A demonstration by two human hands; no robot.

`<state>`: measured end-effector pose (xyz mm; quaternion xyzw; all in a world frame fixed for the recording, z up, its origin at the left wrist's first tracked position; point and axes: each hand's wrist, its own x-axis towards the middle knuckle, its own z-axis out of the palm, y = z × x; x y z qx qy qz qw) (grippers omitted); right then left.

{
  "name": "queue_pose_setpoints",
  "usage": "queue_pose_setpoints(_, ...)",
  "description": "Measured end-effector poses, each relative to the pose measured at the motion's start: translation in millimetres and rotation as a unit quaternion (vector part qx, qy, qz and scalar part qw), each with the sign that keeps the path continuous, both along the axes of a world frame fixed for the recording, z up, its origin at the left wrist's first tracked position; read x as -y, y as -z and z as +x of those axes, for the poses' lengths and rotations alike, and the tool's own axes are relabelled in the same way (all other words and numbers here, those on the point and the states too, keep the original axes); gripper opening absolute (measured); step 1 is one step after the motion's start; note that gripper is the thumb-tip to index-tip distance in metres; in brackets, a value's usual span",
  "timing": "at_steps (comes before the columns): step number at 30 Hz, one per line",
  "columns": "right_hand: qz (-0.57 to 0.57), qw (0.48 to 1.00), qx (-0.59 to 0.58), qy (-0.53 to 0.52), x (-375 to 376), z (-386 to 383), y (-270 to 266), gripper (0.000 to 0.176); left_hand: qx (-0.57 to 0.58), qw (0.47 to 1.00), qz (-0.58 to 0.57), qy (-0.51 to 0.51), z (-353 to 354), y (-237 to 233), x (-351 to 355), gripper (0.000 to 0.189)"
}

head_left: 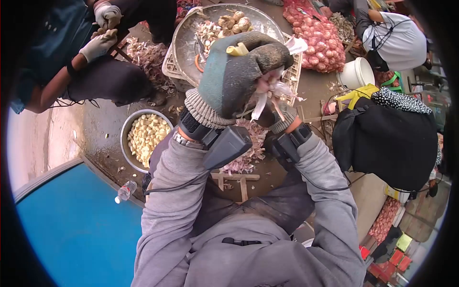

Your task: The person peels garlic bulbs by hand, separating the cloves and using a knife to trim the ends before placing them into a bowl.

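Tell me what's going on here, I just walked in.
The person's gloved left hand and right hand meet around garlic with loose, papery skin. Beyond them, a round pan holds unpeeled bulbs and skins. To the left, a bowl holds many peeled cloves. A co-worker's gloved hands are at upper left.

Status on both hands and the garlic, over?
Left hand curled over garlic, papery skin dangling. Right hand alongside, mostly hidden. View of round pan partly blocked.
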<state>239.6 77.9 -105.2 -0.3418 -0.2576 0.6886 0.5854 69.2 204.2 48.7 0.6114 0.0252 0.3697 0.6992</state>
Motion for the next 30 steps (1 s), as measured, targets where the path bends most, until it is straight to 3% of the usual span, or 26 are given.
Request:
queue_pose_setpoints(2,-0.07,0.992,-0.097,-0.046,-3.6,-6.4,-66.8,0.029,0.048,0.979,-0.186,0.073,5.9,16.6,4.8,0.04)
queue_pose_setpoints(4,-0.081,0.981,0.162,-0.065,4.8,15.3,-128.0,0.03,-0.01,0.984,-0.156,0.084,5.2,10.2,5.9,0.041)
queue_pose_setpoints(5,-0.12,0.974,0.19,-0.02,7.0,25.3,-129.3,0.034,-0.028,0.979,-0.173,0.109,8.0,6.2,7.6,0.036)
queue_pose_setpoints(6,-0.131,0.98,0.145,0.031,12.8,34.9,-135.7,0.037,-0.042,0.997,-0.049,0.037,11.4,-0.1,15.8,0.029)
queue_pose_setpoints(10,-0.069,0.964,0.148,0.21,40.2,69.8,-145.7,0.044,-0.171,0.976,0.136,0.018,16.5,5.2,27.7,0.028)
queue_pose_setpoints(12,-0.028,0.954,0.179,0.238,53.3,65.3,-159.1,0.044,-0.086,0.942,0.323,-0.042,29.1,9.0,25.5,0.033)
queue_pose_setpoints(13,-0.02,0.947,0.224,0.23,58.2,64.3,-160.0,0.042,-0.093,0.939,0.329,-0.049,32.6,12.1,26.0,0.034)
queue_pose_setpoints(16,-0.008,0.951,0.194,0.242,57.4,34.5,-182.0,0.036,-0.117,0.924,0.358,-0.062,44.4,15.2,27.7,0.036)
queue_pose_setpoints(17,-0.013,0.934,0.293,0.201,59.9,36.8,-172.3,0.029,-0.128,0.915,0.375,-0.074,48.1,16.8,29.7,0.036)
queue_pose_setpoints(18,-0.018,0.936,0.287,0.203,62.2,37.8,-164.9,0.029,-0.134,0.915,0.374,-0.068,49.9,20.2,32.9,0.036)
queue_pose_setpoints(20,0.018,0.849,0.491,0.194,65.3,40.0,-154.2,0.026,-0.225,0.95,0.214,0.028,53.9,23.9,40.3,0.036)
queue_pose_setpoints(22,0.029,0.849,0.479,0.221,68.7,44.6,-149.5,0.025,-0.221,0.938,0.267,-0.018,65.9,26.6,47.9,0.034)
queue_pose_setpoints(24,-0.043,0.875,0.415,0.248,73.8,57.3,-149.1,0.027,-0.172,0.94,0.285,-0.075,76.2,33.1,53.8,0.021)
queue_pose_setpoints(25,0.007,0.822,0.495,0.283,71.9,63.5,-140.5,0.03,-0.146,0.951,0.259,-0.089,78.5,37.6,57.4,0.024)
queue_pose_setpoints(28,-0.012,0.781,0.527,0.333,86.0,69.1,-143.4,0.033,-0.205,0.951,0.202,-0.11,85.8,47.3,58.7,0.028)
queue_pose_setpoints(30,-0.026,0.791,0.511,0.335,87.9,58.6,-162.0,0.037,-0.186,0.947,0.227,-0.134,85.6,49.8,61.1,0.025)
